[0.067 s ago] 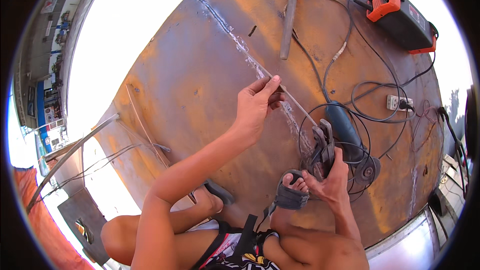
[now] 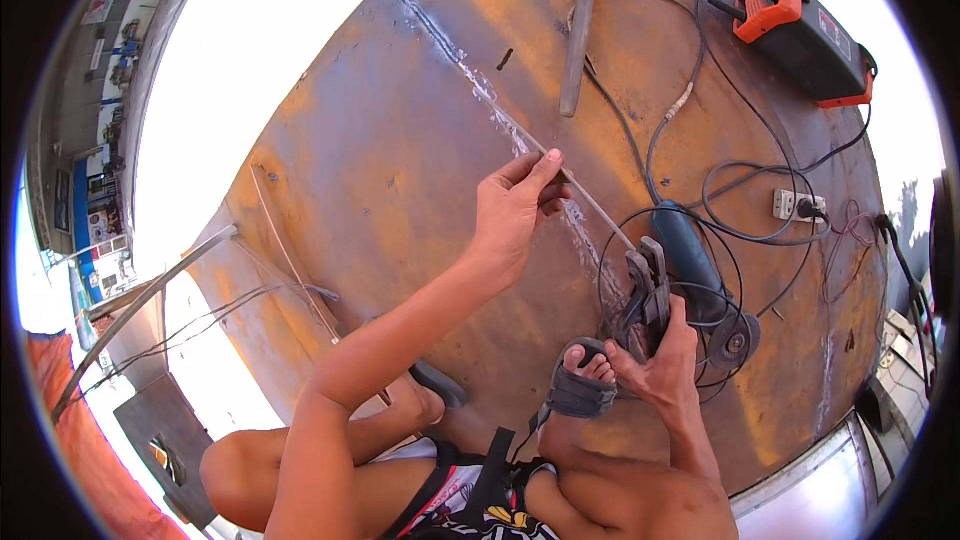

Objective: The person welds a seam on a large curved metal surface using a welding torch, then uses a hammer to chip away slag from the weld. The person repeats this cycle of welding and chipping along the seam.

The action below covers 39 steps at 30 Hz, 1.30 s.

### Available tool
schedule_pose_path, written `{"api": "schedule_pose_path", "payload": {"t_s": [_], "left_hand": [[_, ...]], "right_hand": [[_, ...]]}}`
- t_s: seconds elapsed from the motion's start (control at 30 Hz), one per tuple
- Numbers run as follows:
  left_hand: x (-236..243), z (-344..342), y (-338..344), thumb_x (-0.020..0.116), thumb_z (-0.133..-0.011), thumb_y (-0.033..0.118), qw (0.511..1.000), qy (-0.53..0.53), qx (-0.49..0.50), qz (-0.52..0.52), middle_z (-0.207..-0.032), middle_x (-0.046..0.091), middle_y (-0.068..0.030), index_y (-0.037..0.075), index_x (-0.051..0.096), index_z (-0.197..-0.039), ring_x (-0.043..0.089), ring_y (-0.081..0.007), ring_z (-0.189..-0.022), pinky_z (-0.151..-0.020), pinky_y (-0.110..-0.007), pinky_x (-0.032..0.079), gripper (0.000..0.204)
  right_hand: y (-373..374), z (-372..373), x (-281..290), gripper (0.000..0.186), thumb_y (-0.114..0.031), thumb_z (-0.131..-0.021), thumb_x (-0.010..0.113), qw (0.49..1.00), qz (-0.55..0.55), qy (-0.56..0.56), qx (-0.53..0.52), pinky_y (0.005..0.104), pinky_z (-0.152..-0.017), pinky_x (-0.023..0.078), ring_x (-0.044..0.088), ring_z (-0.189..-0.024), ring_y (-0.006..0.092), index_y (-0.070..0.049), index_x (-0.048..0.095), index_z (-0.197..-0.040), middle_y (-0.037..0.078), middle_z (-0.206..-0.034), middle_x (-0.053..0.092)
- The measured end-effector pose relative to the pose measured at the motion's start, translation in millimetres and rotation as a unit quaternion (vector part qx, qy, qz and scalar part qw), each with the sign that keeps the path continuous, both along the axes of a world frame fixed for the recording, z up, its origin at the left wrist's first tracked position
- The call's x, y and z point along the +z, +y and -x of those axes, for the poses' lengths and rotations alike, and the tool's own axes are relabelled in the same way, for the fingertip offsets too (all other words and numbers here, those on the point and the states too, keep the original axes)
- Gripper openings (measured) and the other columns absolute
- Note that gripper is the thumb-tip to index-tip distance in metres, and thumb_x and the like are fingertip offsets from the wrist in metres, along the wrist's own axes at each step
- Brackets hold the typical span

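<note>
My left hand [image 2: 515, 205] pinches a thin grey welding rod [image 2: 598, 208] near its middle, thumb on top. The rod's lower end sits in the jaws of an electrode holder [image 2: 648, 290], which my right hand [image 2: 660, 365] grips from below. Its upper end lies over a seam with pale, flaky marks [image 2: 497, 112] in the rusty steel plate [image 2: 370, 170]. Farther up, that seam carries a dark weld bead [image 2: 425, 25]. Just right of the holder lies a blue angle grinder [image 2: 690, 255], its disc [image 2: 735, 342] toward me.
A hammer [image 2: 577, 50] lies beyond my hands. An orange and black welding machine [image 2: 805, 35] stands at the far right. Looped black cables [image 2: 735, 230] and a white power socket [image 2: 797, 206] lie on the right. Thin rods [image 2: 285, 250] lie at the left; my sandalled foot [image 2: 585, 385] is close to my right hand.
</note>
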<state>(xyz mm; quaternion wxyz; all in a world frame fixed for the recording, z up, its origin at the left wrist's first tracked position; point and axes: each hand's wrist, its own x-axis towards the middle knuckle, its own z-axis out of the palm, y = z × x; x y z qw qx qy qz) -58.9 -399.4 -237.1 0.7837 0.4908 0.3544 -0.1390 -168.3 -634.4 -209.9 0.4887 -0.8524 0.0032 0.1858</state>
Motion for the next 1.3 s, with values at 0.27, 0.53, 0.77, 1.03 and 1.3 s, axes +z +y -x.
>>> {"api": "schedule_pose_path", "payload": {"t_s": [0.27, 0.53, 0.77, 1.03, 1.3], "left_hand": [[-14.7, 3.5, 17.8, 0.066, -0.103, 0.033, 0.998, -0.050, -0.027, -0.026, -0.106, 0.070, -0.0059, 0.002, 0.066, -0.118, 0.068, -0.0162, -0.094, -0.084, -0.031, 0.054, 0.034], [1.1, 36.8, 7.0, 0.040, -0.109, 0.059, 0.968, -0.144, -0.185, 0.094, -0.136, 0.062, -0.0109, 0.003, 0.053, -0.146, 0.062, -0.0206, -0.119, -0.103, -0.039, 0.051, 0.069], [-9.1, 75.0, -6.4, 0.039, -0.112, 0.049, 0.980, -0.151, -0.094, 0.091, -0.137, 0.058, -0.0063, 0.010, 0.041, -0.155, 0.063, -0.0204, -0.118, -0.098, -0.038, 0.055, 0.058], [-28.7, 85.4, 2.7, 0.042, -0.112, 0.048, 0.988, -0.119, -0.045, 0.082, -0.136, 0.059, -0.0069, 0.011, 0.036, -0.159, 0.065, -0.0188, -0.113, -0.089, -0.037, 0.060, 0.060], [-26.5, 77.9, 4.7, 0.042, -0.112, 0.048, 0.992, -0.107, -0.016, 0.070, -0.134, 0.060, -0.0077, 0.011, 0.037, -0.159, 0.065, -0.0177, -0.109, -0.084, -0.036, 0.061, 0.060]], "right_hand": [[29.9, -5.5, 10.0, 0.080, -0.032, -0.081, 0.086, 0.999, -0.033, 0.039, -0.014, 0.0386, -0.085, 0.054, 0.070, -0.091, 0.0303, 0.006, 0.043, -0.136, 0.021, -0.102, 0.070], [74.4, -55.1, -1.9, 0.084, -0.031, -0.094, 0.076, 0.992, -0.071, -0.108, -0.012, 0.0387, -0.088, 0.054, 0.072, -0.096, 0.0315, 0.003, 0.029, -0.155, 0.022, -0.112, 0.071], [97.2, -65.2, -18.2, 0.067, -0.008, -0.104, 0.058, 0.991, -0.023, -0.129, 0.027, 0.0392, -0.082, 0.055, 0.073, -0.087, 0.0325, -0.008, 0.026, -0.163, 0.022, -0.102, 0.073], [100.7, -58.2, -40.1, 0.067, -0.009, -0.104, 0.057, 0.989, -0.061, -0.124, 0.057, 0.0425, -0.083, 0.055, 0.073, -0.092, 0.0393, -0.009, 0.026, -0.163, 0.023, -0.106, 0.073], [104.3, -67.7, -51.8, 0.070, -0.009, -0.104, 0.058, 0.988, -0.036, -0.126, 0.086, 0.0449, -0.084, 0.055, 0.071, -0.098, 0.0447, -0.018, 0.025, -0.165, 0.028, -0.114, 0.069]]}}
